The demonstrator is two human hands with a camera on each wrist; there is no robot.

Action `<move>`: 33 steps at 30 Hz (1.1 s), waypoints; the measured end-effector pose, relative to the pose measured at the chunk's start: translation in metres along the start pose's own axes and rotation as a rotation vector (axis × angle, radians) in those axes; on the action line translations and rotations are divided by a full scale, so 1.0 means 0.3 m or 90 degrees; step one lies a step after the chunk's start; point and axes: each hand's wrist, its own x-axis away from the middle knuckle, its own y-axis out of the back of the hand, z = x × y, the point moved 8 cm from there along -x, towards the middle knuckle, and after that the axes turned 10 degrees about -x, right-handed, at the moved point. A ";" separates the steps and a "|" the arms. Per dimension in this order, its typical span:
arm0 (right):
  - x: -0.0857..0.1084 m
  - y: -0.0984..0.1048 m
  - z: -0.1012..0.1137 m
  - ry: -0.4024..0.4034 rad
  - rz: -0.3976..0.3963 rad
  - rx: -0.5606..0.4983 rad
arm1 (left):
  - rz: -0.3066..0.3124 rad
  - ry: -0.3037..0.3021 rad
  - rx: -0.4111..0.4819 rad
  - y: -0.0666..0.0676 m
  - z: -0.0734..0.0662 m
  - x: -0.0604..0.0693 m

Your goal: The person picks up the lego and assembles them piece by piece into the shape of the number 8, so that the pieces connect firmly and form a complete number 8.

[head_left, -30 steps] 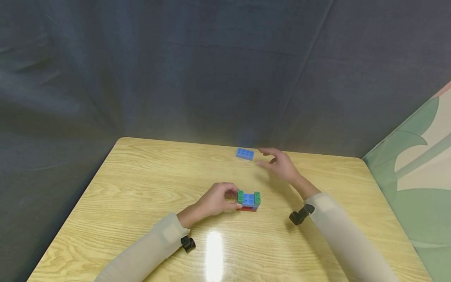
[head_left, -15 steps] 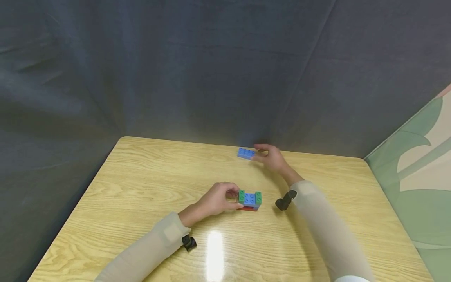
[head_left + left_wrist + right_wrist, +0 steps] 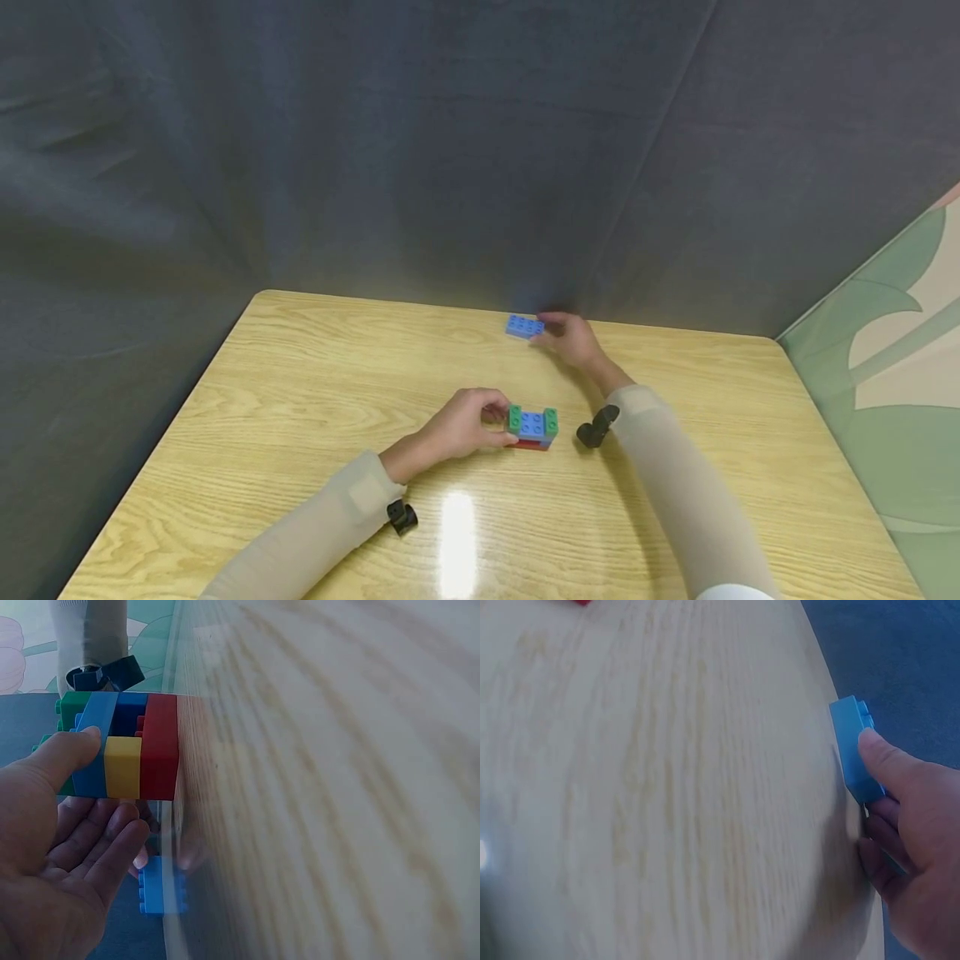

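Near the middle of the table stands a small stack of building bricks (image 3: pixel 532 427), with green and blue on top and red at the bottom. In the left wrist view a yellow brick (image 3: pixel 123 768) shows between the stack's blue and red layers. My left hand (image 3: pixel 459 425) grips the stack's left end, thumb on the near side and fingers behind. At the far table edge lies a blue eight-stud brick (image 3: pixel 522 326). My right hand (image 3: pixel 573 342) pinches its right end, the thumb (image 3: pixel 877 750) against one side; the other fingers are partly hidden behind it.
The wooden table (image 3: pixel 337 358) ends just behind the blue brick, against a dark curtain (image 3: pixel 450 167). A patterned wall panel (image 3: pixel 900 400) stands to the right. A black wrist device (image 3: pixel 402 517) sits on the left sleeve, and a similar one (image 3: pixel 597 427) on the right.
My right hand has moved left to the blue brick and closed its thumb and fingers on the right end. The left hand and the stack have stayed in place.
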 end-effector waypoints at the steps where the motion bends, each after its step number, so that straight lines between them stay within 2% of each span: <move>1: 0.000 -0.003 0.001 -0.001 -0.001 0.011 | 0.000 0.001 0.000 -0.001 0.001 0.000; 10: -0.004 -0.013 -0.006 0.017 -0.011 0.065 | 0.002 0.007 -0.004 -0.007 0.005 0.001; 17: 0.006 -0.013 -0.008 0.006 -0.013 0.058 | 0.005 0.010 -0.007 -0.008 0.006 0.004; 27: 0.029 0.024 0.019 0.029 -0.021 0.053 | 0.007 0.012 -0.014 -0.011 0.009 0.000; 33: 0.060 0.057 0.063 0.049 -0.018 0.056 | 0.007 0.011 -0.009 -0.010 0.014 -0.003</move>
